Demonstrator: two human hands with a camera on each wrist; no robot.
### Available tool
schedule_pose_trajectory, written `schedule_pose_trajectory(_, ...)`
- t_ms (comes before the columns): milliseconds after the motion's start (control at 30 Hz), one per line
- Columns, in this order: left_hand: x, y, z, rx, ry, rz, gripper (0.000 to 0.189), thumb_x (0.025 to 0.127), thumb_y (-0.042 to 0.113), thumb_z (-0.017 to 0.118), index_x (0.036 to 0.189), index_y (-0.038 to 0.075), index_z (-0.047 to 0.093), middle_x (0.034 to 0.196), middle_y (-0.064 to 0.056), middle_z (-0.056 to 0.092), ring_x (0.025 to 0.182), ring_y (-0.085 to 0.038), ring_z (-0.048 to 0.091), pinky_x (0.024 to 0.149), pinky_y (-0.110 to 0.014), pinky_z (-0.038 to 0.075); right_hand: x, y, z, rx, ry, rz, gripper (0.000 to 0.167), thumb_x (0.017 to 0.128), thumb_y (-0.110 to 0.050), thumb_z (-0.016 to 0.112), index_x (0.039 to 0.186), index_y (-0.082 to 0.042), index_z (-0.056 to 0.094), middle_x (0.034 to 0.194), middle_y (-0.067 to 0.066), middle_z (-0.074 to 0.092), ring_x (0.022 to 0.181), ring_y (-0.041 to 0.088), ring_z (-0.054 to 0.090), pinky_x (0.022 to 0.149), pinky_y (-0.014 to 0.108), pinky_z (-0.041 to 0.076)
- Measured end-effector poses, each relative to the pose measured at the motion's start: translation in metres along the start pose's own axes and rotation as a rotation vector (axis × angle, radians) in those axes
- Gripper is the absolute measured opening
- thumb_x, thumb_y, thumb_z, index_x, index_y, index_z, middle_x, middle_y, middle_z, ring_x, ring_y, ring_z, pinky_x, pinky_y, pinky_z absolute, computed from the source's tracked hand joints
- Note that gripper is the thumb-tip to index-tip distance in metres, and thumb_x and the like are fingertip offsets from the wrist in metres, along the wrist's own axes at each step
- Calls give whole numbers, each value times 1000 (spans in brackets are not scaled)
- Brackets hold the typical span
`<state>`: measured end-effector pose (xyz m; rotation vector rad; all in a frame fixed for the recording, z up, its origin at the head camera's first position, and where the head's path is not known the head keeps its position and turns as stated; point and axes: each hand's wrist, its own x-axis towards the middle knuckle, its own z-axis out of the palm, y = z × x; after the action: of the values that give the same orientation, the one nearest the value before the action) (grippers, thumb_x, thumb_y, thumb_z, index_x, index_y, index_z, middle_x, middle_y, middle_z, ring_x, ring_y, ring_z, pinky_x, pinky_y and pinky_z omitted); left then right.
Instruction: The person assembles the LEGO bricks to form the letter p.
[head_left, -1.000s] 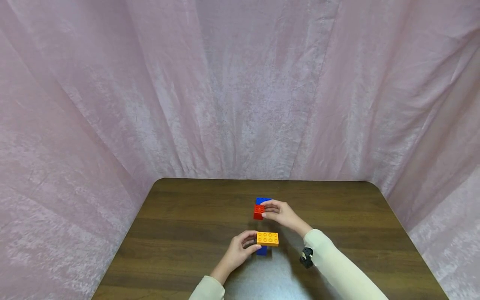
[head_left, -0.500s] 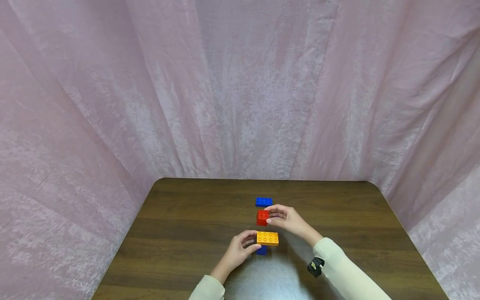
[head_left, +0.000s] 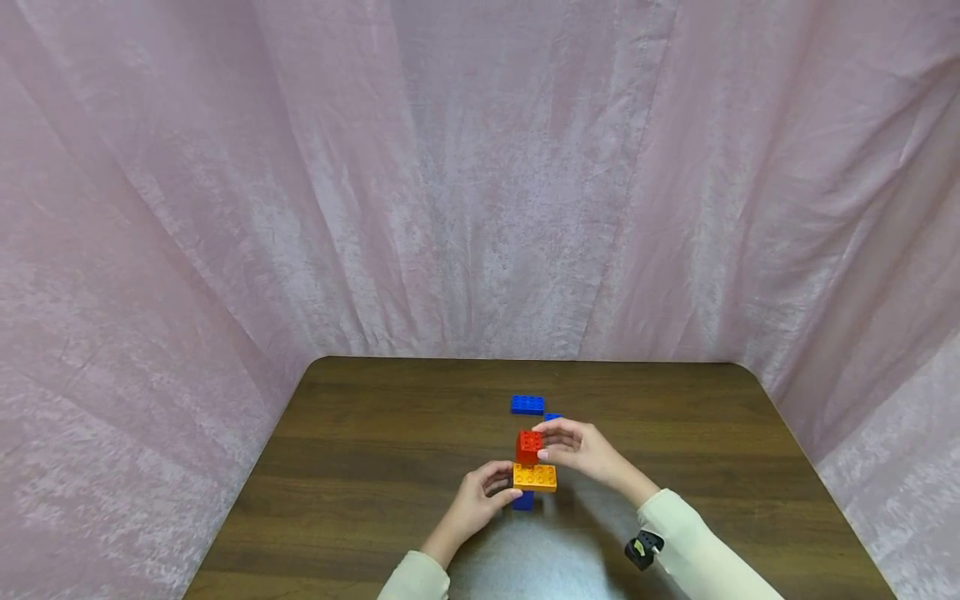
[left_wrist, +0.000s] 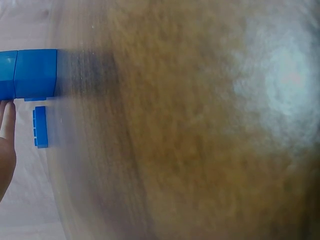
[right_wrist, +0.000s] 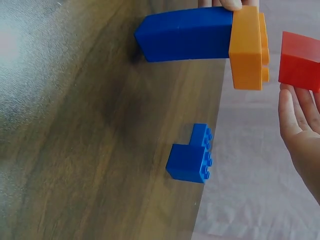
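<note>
My left hand [head_left: 476,500] grips the upper part of an upright stack of studded toy building bricks. Blue bricks [right_wrist: 187,35] form its column, and a yellow-orange brick [head_left: 535,477] lies across the top, jutting out to the right. Thumb and fingers sit at the stack's left end. In the left wrist view only blue bricks [left_wrist: 36,73] of the stack show, at the left edge. My right hand [head_left: 577,447] pinches a red brick [head_left: 528,446] from its right side. In the right wrist view that red brick [right_wrist: 300,60] hovers over the orange studs with a gap between.
Behind the hands, a blue brick [head_left: 528,405] lies on the wooden table [head_left: 375,467]. Another blue brick [head_left: 552,417] is partly hidden behind my right hand. Pink curtains [head_left: 480,208] hang around the table's far and side edges.
My right hand has brought the red brick nearer, from beside the far blue brick to above the yellow-orange one. A second blue brick has come into view behind it. The left hand stays put.
</note>
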<state>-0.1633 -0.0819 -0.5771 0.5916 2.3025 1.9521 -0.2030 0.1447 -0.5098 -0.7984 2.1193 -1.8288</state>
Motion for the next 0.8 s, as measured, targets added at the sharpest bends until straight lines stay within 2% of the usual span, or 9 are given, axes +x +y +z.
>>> schedule_pose_trajectory(67,-2,7,-1,-3,-2,11,30,85,-1,70,114,-6,61,114,-23,63,106,-37,61,93,-49,49,-2,0,1,-11,-6,3,37,90,-7,68,122,7,56,116,26,62,105,33,62,87,25,54)
schedule_pose_trajectory(200,-3,13,-2,-11,-13,29,30,85,-1,70,113,-7,61,114,-23,63,106,-36,61,93,-49,50,-6,1,3,-19,-17,17,37,89,-9,69,122,6,57,117,25,62,105,33,62,87,24,53)
schedule_pose_trajectory(300,-2,7,-2,-22,-19,23,31,86,-2,69,114,-7,60,115,-24,63,107,-37,61,94,-50,49,-8,3,5,-11,-26,9,37,88,-7,69,120,7,57,116,26,61,104,32,62,88,24,53)
schedule_pose_trajectory(533,3,-22,1,-5,0,27,32,85,-3,69,116,-5,60,117,-21,63,107,-33,62,94,-45,50,-10,5,7,10,-48,-20,37,86,-2,70,118,11,56,114,30,61,99,23,64,87,24,53)
schedule_pose_trajectory(700,4,-26,0,-14,3,49,33,85,4,72,115,-2,62,114,-18,65,105,-25,63,93,-37,52,-10,6,8,-18,-69,-42,38,86,-2,70,119,11,58,115,29,61,97,20,64,87,27,54)
schedule_pose_trajectory(800,3,-26,0,-21,3,49,33,85,7,73,115,-1,62,113,-17,65,105,-23,64,93,-35,52,-10,6,8,-62,-74,-59,38,86,-4,71,119,9,59,116,26,62,96,18,64,87,33,55)
